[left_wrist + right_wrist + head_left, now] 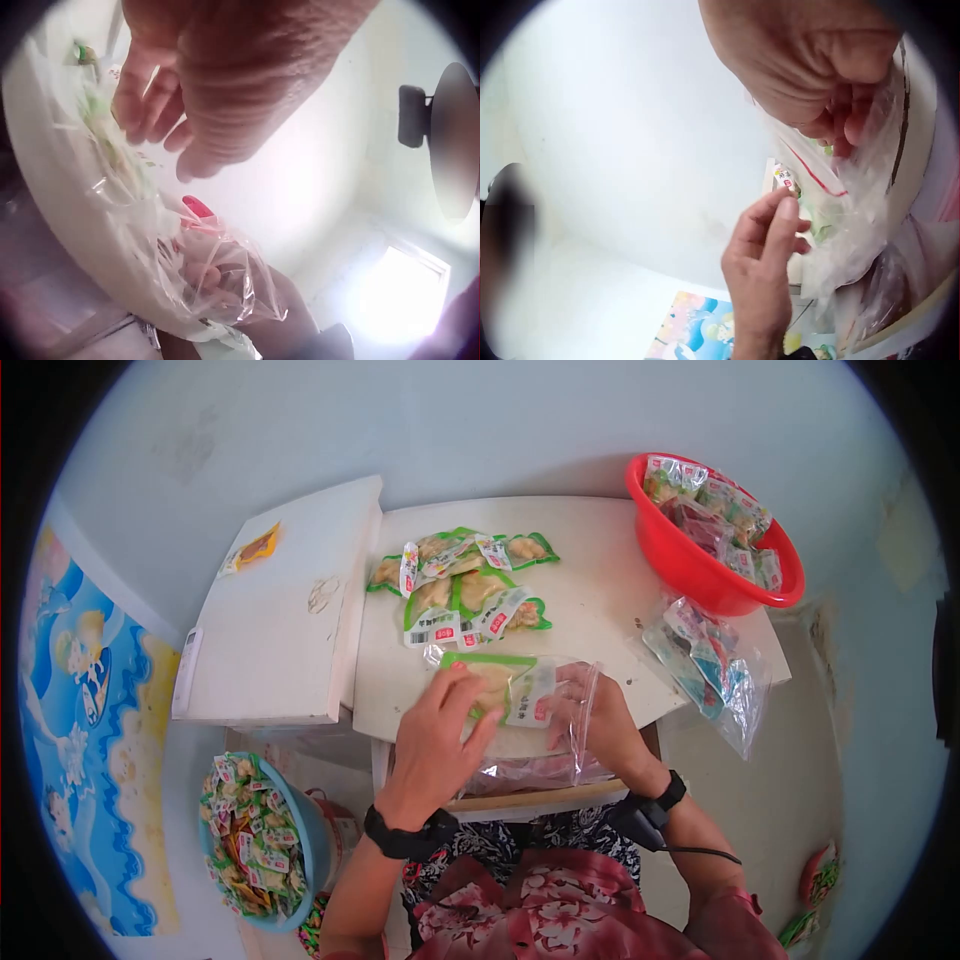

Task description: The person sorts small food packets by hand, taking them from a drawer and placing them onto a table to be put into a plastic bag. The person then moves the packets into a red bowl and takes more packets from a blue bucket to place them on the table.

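Observation:
In the head view a clear zip bag (pixel 578 745) lies at the table's front edge, with a green-and-white food packet (pixel 525 695) within its outline. My left hand (pixel 432 735) is at the packet's left side, fingers loosely bent; the left wrist view shows this hand (pixel 225 82) gripping nothing. At the other side my right hand (pixel 605 725) holds the bag, its fingers seen through the plastic. The right wrist view has the right hand (pixel 810 60) beside the bag's red zip strip (pixel 810 169). Whether its fingertips are inside the bag, I cannot tell.
Several similar packets (pixel 480 592) lie behind the bag. A red basin (pixel 690 565) of bagged packets stands back right, beside a filled clear bag (pixel 700 650). A white raised panel (pixel 270 625) is at left; a blue tub (pixel 315 840) of packets stands below.

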`<state>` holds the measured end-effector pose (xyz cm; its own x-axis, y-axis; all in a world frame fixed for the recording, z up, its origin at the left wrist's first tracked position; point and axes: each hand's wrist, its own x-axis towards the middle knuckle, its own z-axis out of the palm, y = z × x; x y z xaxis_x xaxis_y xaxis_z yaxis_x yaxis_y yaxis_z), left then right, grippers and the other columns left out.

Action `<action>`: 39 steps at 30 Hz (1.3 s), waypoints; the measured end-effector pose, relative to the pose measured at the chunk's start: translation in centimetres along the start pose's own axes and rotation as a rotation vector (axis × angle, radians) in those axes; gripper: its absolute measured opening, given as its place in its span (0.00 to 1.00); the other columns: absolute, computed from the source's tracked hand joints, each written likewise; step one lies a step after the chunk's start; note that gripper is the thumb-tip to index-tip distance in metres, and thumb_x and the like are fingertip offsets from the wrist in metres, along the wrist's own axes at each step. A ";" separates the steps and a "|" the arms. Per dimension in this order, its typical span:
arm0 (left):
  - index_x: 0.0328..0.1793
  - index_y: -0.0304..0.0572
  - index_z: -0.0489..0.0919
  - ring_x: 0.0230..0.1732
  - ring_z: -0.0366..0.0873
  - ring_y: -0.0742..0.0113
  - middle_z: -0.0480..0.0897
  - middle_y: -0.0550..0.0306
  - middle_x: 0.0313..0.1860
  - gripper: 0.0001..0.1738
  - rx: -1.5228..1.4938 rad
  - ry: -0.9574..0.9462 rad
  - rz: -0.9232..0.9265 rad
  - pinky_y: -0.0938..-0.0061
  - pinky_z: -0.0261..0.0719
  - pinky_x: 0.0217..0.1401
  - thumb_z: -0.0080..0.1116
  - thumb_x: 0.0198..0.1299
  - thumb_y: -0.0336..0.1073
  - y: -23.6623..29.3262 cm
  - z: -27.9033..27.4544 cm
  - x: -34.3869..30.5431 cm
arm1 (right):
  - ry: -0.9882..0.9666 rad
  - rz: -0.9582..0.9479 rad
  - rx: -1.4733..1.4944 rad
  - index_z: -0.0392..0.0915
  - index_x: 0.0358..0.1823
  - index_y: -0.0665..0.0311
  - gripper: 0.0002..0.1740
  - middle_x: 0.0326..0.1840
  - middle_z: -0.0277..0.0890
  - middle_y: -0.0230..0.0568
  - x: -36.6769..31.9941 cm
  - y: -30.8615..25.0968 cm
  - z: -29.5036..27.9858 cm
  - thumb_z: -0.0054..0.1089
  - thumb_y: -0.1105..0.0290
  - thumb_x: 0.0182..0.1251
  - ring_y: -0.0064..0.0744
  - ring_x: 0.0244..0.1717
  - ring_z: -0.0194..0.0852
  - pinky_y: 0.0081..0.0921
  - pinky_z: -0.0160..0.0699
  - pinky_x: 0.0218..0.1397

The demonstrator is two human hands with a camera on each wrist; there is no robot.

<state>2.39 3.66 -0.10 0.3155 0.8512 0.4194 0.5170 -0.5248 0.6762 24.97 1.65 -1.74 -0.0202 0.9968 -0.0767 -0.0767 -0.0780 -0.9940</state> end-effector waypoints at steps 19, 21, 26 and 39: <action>0.39 0.42 0.83 0.45 0.78 0.51 0.83 0.56 0.35 0.01 -0.026 -0.039 0.273 0.58 0.77 0.52 0.65 0.63 0.29 -1.6 6.2 6.7 | -0.001 -0.009 -0.166 0.79 0.48 0.73 0.08 0.34 0.85 0.41 1.3 0.7 0.3 0.57 0.73 0.79 0.30 0.27 0.89 0.23 0.82 0.23; 0.40 0.42 0.83 0.45 0.79 0.50 0.83 0.55 0.36 0.01 -0.036 -0.014 0.277 0.58 0.77 0.52 0.64 0.63 0.29 -1.8 6.3 6.7 | -0.005 0.014 -0.161 0.79 0.50 0.74 0.09 0.36 0.85 0.41 1.4 0.6 0.3 0.57 0.74 0.79 0.31 0.29 0.90 0.23 0.85 0.25; 0.43 0.41 0.83 0.45 0.79 0.48 0.83 0.51 0.38 0.03 -0.113 0.177 0.253 0.56 0.79 0.50 0.65 0.64 0.29 -1.6 4.9 6.4 | 0.022 0.011 -0.099 0.78 0.55 0.76 0.10 0.42 0.86 0.44 -0.3 -0.1 -0.2 0.56 0.77 0.80 0.34 0.40 0.92 0.26 0.92 0.35; 0.59 0.37 0.78 0.55 0.79 0.44 0.78 0.45 0.51 0.21 0.402 0.157 -0.071 0.52 0.81 0.53 0.69 0.62 0.36 -5.6 0.4 9.3 | 0.281 -0.162 0.047 0.79 0.53 0.72 0.07 0.44 0.87 0.47 -5.2 0.3 -3.1 0.57 0.78 0.80 0.30 0.37 0.90 0.23 0.90 0.38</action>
<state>2.73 14.57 -0.21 0.1591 0.8579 0.4886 0.8116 -0.3954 0.4300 28.18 -3.48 -1.90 0.2716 0.9607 0.0569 -0.1026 0.0877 -0.9908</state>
